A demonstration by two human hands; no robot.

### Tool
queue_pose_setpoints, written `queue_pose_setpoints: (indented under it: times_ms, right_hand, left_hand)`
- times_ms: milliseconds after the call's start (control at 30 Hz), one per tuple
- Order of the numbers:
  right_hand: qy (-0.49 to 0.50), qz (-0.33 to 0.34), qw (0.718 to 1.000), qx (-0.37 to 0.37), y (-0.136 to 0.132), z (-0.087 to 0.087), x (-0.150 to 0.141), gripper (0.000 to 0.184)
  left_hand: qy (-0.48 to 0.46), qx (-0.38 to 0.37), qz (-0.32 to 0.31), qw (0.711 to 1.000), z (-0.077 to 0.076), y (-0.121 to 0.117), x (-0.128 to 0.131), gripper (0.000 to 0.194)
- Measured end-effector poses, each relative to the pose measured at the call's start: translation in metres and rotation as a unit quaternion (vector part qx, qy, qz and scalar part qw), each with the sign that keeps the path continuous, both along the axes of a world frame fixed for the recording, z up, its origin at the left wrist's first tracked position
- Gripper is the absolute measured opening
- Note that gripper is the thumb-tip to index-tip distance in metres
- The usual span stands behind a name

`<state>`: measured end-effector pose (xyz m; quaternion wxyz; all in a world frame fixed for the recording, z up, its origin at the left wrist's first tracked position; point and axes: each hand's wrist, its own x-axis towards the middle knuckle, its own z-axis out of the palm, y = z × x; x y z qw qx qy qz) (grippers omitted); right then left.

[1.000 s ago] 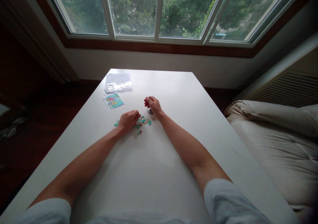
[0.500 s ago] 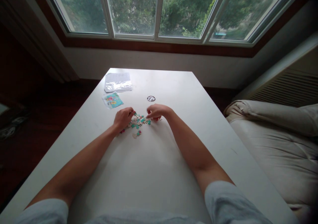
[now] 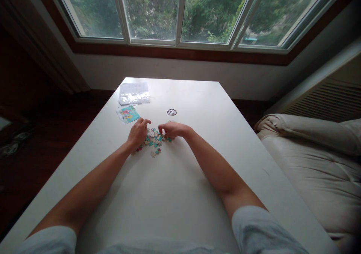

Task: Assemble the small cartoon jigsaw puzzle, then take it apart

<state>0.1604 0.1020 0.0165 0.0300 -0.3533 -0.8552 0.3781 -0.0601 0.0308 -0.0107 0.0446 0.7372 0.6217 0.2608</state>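
A loose heap of small jigsaw puzzle pieces (image 3: 153,142), mostly teal and beige with some pink, lies on the white table (image 3: 169,194). At the heap's left edge is my left hand (image 3: 138,132), palm down, its fingers loosely bent and slightly apart; I see nothing held in it. From the right, my right hand (image 3: 174,129) reaches over the pieces. Its index finger hooks down onto them, with a gap between it and the thumb. Some pieces are hidden beneath both hands.
Beyond my left hand lies a colourful picture card (image 3: 128,114), with clear plastic sleeves (image 3: 134,93) behind it. A small round black-and-white item (image 3: 172,112) sits past my right hand. A cushioned beige seat (image 3: 310,171) stands along the table's right side.
My left hand has shifted slightly up and left, its fingertips loosening from a pinch. My right hand has moved left, further over the puzzle pieces.
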Motion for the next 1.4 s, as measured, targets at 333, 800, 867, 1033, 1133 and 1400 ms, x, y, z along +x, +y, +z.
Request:
queue_pose_setpoints:
  times_ms: [333,800,867,1033,1133,1400]
  right_hand:
    - [-0.041,0.061,0.993,0.089,-0.008,0.007,-0.008,0.026]
    - [-0.102,0.055,0.974,0.195,-0.011,0.007,-0.013,0.019]
    - [-0.087,0.038,0.975,0.201,-0.006,0.003,-0.01,0.025]
    - [-0.053,0.049,0.979,0.191,0.005,-0.005,-0.006,0.016]
    - [-0.044,0.047,0.98,0.191,0.008,-0.008,-0.005,0.017]
    - [0.04,0.045,0.994,0.086,0.015,-0.009,-0.001,0.009]
  left_hand:
    - [-0.026,0.02,-0.024,0.999,-0.003,-0.001,0.001,0.028]
    - [-0.016,0.031,-0.062,0.997,-0.006,-0.001,0.003,0.024]
    - [-0.006,0.026,-0.074,0.997,-0.007,-0.002,0.004,0.022]
    - [0.036,0.025,-0.109,0.993,-0.009,-0.003,0.007,0.018]
    - [0.05,0.025,-0.115,0.992,-0.009,-0.005,0.01,0.019]
    - [0.038,0.045,-0.107,0.992,-0.011,-0.005,0.013,0.016]
